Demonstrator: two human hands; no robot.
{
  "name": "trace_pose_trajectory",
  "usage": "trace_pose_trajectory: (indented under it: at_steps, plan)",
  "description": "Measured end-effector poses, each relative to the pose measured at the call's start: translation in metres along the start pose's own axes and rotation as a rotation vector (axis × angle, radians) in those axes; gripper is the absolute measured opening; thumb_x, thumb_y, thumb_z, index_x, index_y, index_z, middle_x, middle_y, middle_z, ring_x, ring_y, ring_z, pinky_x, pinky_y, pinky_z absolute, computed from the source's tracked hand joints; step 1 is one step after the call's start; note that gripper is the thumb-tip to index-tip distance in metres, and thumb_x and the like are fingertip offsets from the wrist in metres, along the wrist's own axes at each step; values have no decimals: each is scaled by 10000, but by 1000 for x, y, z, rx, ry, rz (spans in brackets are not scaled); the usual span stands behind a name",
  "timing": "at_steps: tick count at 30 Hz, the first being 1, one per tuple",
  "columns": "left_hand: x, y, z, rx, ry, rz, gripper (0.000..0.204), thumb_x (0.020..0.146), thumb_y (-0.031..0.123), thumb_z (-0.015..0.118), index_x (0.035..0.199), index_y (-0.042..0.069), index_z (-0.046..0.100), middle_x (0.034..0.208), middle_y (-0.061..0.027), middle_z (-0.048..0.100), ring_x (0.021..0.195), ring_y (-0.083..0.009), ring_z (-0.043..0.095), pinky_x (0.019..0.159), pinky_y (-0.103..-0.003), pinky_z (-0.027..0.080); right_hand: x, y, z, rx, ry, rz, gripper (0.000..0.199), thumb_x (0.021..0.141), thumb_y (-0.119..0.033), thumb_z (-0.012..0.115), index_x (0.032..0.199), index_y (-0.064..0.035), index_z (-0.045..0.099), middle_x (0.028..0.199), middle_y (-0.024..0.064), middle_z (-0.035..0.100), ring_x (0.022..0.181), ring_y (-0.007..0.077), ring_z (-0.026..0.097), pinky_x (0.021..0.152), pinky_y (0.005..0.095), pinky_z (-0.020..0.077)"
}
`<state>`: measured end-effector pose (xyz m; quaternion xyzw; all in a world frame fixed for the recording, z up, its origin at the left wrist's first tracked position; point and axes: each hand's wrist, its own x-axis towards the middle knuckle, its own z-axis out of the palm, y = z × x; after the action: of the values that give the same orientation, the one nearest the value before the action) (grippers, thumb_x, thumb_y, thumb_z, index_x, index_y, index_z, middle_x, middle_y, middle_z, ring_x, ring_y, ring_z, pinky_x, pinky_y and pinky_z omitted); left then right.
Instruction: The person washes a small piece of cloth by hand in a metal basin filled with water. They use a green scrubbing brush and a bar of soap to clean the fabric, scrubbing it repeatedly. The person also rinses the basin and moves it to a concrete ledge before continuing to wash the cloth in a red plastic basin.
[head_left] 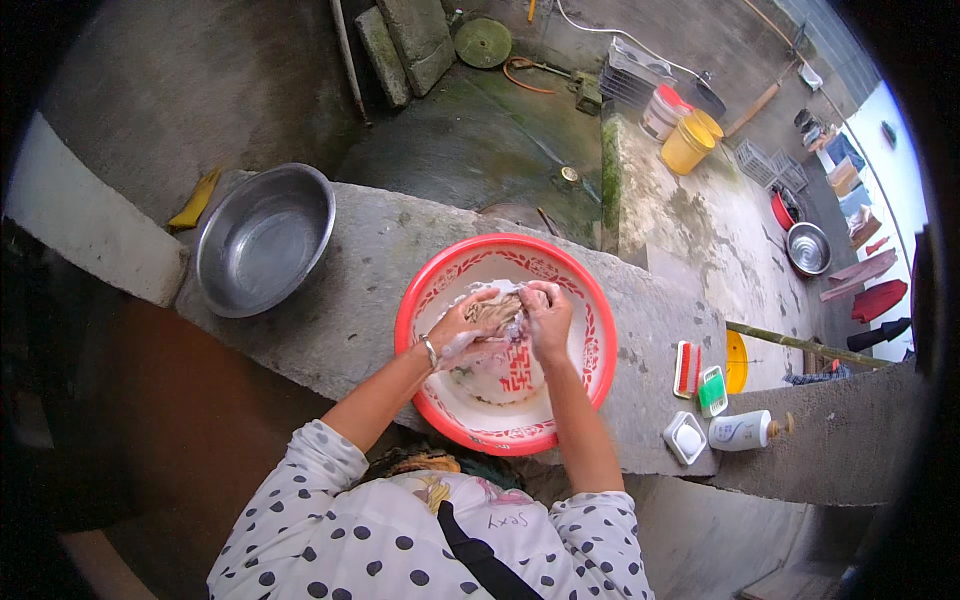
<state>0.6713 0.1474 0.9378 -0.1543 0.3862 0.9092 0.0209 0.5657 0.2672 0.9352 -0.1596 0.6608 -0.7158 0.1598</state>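
A red-rimmed enamel basin [607,340], white inside with red patterns, stands in front of me on a concrete ledge. Above its bottom, my left hand [463,328] and my right hand [548,318] are close together, both wet with suds. Between them they grip a small, crumpled, tan-brown soapy cloth [492,312]; what kind of cloth it is I cannot make out. The left fingers curl around its left side. At its right end the right fingers are closed. White foam lies on the cloth and around the hands, and shallow cloudy water covers the basin's bottom.
A metal basin [265,245] tilts at the ledge's [365,260] left end. To the right are a red-bristled brush [687,369], a green-and-white brush [712,391], soap in a white dish [687,438] and a white pump bottle [740,431]. Yellow buckets [688,145] stand farther back.
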Motion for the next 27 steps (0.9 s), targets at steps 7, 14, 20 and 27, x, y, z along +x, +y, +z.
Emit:
trace_pose_trajectory:
  at_steps: [7, 14, 20, 27]
  plan:
    - [19, -31, 1, -274, 134, -124, 243, 837, 317, 551, 771, 83, 552, 624, -11, 531, 547, -145, 534, 497, -276, 446, -20, 5, 29, -932, 11, -634, 142, 780, -143, 516, 707, -24, 492, 535, 123, 473, 459, 258, 506, 405, 361, 379]
    - [33, -43, 13, -157, 211, -52, 322, 861, 423, 460, 787, 117, 529, 614, 15, 507, 454, -86, 480, 386, -202, 365, -19, 6, 27, -618, 102, -421, 308, 866, -242, 462, 684, -5, 537, 558, 179, 519, 411, 284, 470, 408, 371, 365]
    - [-4, 5, 23, -34, -161, -231, 328, 800, 361, 599, 897, 50, 564, 660, -23, 541, 508, -68, 481, 478, -202, 413, 22, -3, -32, 60, -179, 388, 145, 821, -180, 579, 809, -36, 572, 582, 24, 540, 542, 87, 522, 500, 234, 430]
    - [1, 4, 6, -71, -63, -177, 181, 819, 224, 593, 833, 51, 544, 688, -39, 566, 501, -60, 468, 460, -188, 391, 15, -23, -51, 488, -186, 307, 87, 811, -27, 554, 897, -18, 547, 763, 24, 550, 602, 83, 528, 531, 205, 465]
